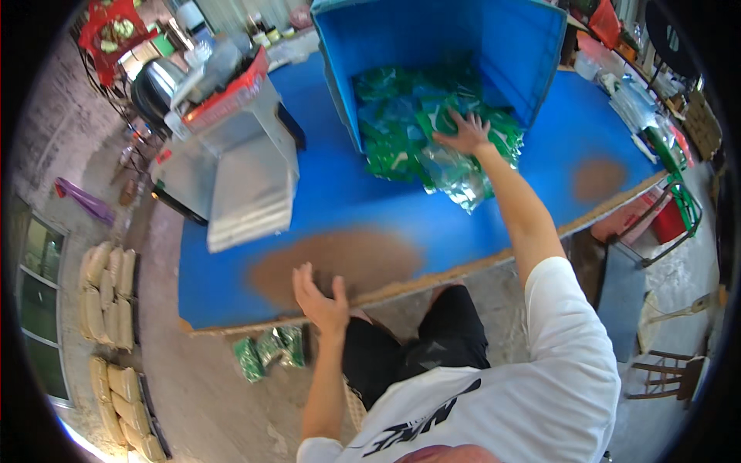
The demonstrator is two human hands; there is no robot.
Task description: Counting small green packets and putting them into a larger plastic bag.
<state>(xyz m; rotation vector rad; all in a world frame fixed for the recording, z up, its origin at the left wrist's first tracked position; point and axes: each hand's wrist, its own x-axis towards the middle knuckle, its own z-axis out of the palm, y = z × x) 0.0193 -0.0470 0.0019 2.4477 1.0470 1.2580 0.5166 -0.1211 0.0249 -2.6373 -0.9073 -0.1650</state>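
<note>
A blue plastic crate (532, 46) lies on its side on the table with its mouth toward me. Green-and-clear plastic packets (397, 127) fill its lower part and spill over the front edge onto the tabletop. My right hand (467, 133) reaches to the crate's mouth and rests over the packets, its fingers spread and gripping nothing that I can see. By the table's front edge, over a worn brown patch, is my left hand (323, 302), with fingers apart and nothing in it.
The blue table (340, 197) has a chipped front edge. A clear plastic container (251, 189) stands on its left part. On the floor lie green packets (282, 346) and, further left, stacked tan sacks (108, 297). A wooden stool (668, 376) stands at the right.
</note>
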